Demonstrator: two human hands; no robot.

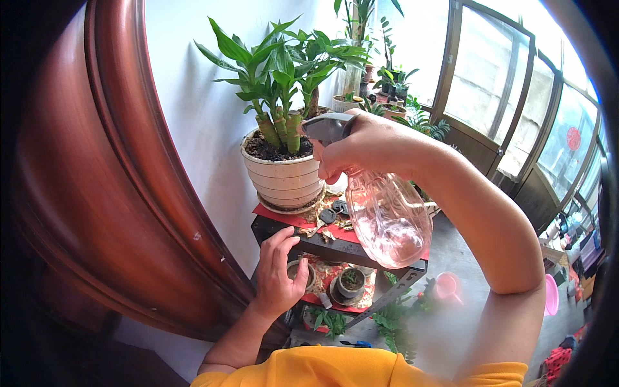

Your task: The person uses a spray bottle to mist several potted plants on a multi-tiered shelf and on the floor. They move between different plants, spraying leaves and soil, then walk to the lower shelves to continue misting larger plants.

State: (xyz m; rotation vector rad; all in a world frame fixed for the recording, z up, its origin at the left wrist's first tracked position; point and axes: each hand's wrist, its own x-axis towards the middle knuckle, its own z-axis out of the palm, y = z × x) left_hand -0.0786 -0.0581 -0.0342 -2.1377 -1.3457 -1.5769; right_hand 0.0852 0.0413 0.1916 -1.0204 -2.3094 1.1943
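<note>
My right hand (341, 150) grips a spray bottle by its neck, just below the grey trigger head (329, 126). The bottle's clear pinkish plastic body (389, 217) hangs tilted over the right part of the shelf. Its nozzle points left at a leafy potted plant (278, 67) with thick green stems. That plant grows in dark soil in a white ribbed pot (285, 181) on a saucer. Empty, with fingers apart and slightly curled, my left hand (283, 271) is at the front edge of the metal shelf rack (309, 242).
Keys (329, 215) and dry leaves lie on the red-covered top shelf. A small potted plant (350, 283) stands on the shelf below. Dark red polished wood (111, 193) curves along the left. Behind are more potted plants (394, 82) and framed windows (486, 72). A pink dipper (447, 285) is on the floor.
</note>
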